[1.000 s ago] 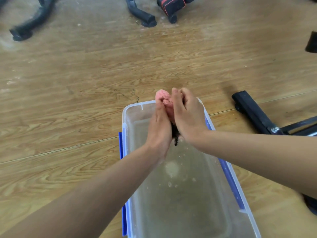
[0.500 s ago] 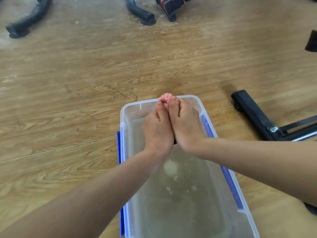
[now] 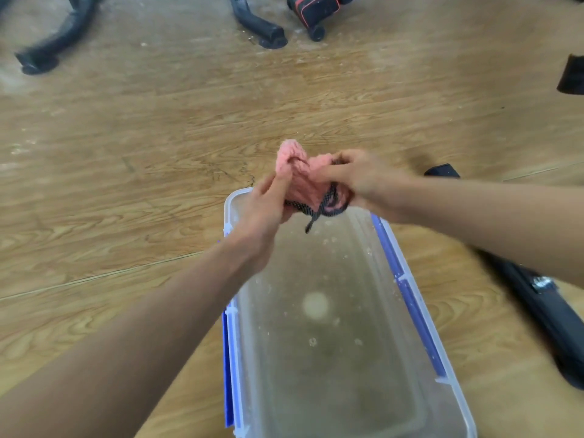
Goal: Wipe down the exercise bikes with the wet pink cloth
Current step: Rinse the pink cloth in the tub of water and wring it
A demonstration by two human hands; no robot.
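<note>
Pink cloth (image 3: 298, 181) is bunched up and held just above the far end of the tub (image 3: 331, 390), between both hands. Left hand (image 3: 262, 213) has its fingers curled round the cloth's left side. Right hand (image 3: 363, 178) pinches the cloth's right side with fingers curled in; it's blurred, so I can't tell finger detail. Dark speckled cord (image 3: 316, 213) dangles from the cloth's underside over the tub's far end.

Tub is clear plastic with blue clips (image 3: 410, 298) on its long sides and cloudy water with bubbles inside. It sits on the wood floor (image 3: 126, 153).

Black bike base bar (image 3: 537, 311) lies on the floor just right of the tub. More black bike feet (image 3: 262, 30) sit well beyond the tub's far end.
</note>
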